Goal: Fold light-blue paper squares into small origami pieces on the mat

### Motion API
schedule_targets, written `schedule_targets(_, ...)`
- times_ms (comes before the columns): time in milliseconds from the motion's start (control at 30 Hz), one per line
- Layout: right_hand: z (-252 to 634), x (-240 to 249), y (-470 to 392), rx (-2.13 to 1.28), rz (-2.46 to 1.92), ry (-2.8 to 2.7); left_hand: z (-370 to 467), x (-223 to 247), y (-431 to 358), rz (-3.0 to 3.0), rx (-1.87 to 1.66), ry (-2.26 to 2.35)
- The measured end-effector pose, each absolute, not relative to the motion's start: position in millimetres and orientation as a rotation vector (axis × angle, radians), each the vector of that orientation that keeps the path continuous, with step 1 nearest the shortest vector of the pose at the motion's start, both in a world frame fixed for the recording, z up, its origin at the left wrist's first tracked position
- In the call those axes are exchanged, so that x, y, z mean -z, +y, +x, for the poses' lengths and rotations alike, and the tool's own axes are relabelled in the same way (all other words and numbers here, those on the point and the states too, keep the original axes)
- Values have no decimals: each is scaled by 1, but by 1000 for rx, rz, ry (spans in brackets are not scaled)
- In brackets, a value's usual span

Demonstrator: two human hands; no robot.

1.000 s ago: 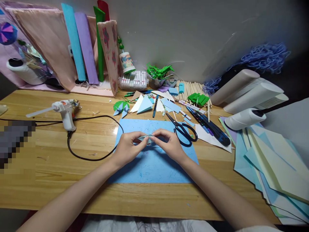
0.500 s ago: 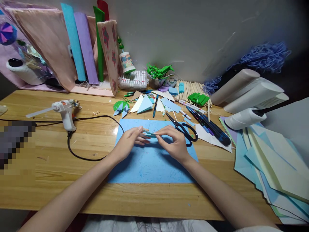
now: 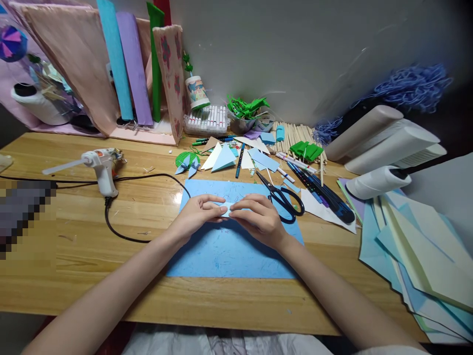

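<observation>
Between the fingertips of both hands is a small piece of light blue paper [image 3: 228, 209], mostly covered by the fingers. My left hand [image 3: 201, 215] pinches it from the left, with the thumb on top. My right hand [image 3: 260, 217] grips its right side, fingers bent over it. Both hands are above a blue sheet [image 3: 229, 256] lying flat on the desk. Black-handled scissors [image 3: 283, 197] rest across the sheet's right edge, close to my right hand. Folded blue paper pieces [image 3: 187, 166] sit on a green disc [image 3: 182, 159] beyond the sheet.
A white glue gun [image 3: 103, 170] stands at left, its black cord [image 3: 125, 240] looping towards the sheet. Cut paper triangles [image 3: 223, 158], pens [image 3: 240, 160] and a box of markers [image 3: 207, 120] lie behind. Stacked paper sheets [image 3: 417, 246] and white rolls [image 3: 377, 182] occupy the right.
The blue paper has turned so that a pale flat face shows between the fingers. My left thumb has come down onto it, and my right fingers have curled further over it.
</observation>
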State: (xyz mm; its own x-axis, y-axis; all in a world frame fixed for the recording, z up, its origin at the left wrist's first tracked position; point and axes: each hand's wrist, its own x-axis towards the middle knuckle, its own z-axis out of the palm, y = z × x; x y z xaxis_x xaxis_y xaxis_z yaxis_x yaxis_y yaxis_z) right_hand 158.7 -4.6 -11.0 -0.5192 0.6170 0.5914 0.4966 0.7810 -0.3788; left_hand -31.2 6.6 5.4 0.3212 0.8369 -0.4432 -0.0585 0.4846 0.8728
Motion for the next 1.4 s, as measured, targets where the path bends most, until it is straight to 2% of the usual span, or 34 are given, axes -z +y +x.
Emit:
schedule_targets(467, 148, 2, -10, -496, -1160, -1951, -25, -6, 0, 1076, -799, 1100)
schedule_targets(600, 144, 9, -9, -625, -1220, -1708, -24, -8, 0, 1037, -848, 1106)
schedule_targets(667, 141, 15, -9, -773, -1232, -1450, -24, -9, -1, 1029, -867, 1109)
schedule_targets(733, 136, 18, -8, -1058, -1193, -1249, -25, -9, -1, 1039, -887, 1103)
schedule_targets(800, 133, 19, -9, -1340, -1132, -1204, -25, -9, -1, 1051, -906, 1091)
schedule_targets(867, 132, 18, -10, -1466, -1087, -1205, -25, -8, -1, 1052, -919, 1083)
schedule_targets(1067, 132, 19, -13, -1432, -1063, -1128, -23, -6, -2, 1025, -911, 1061)
schedule_targets(1400, 134, 19, -12, -1559, -1025, -1043, -23, -4, 0, 1009, -898, 1087)
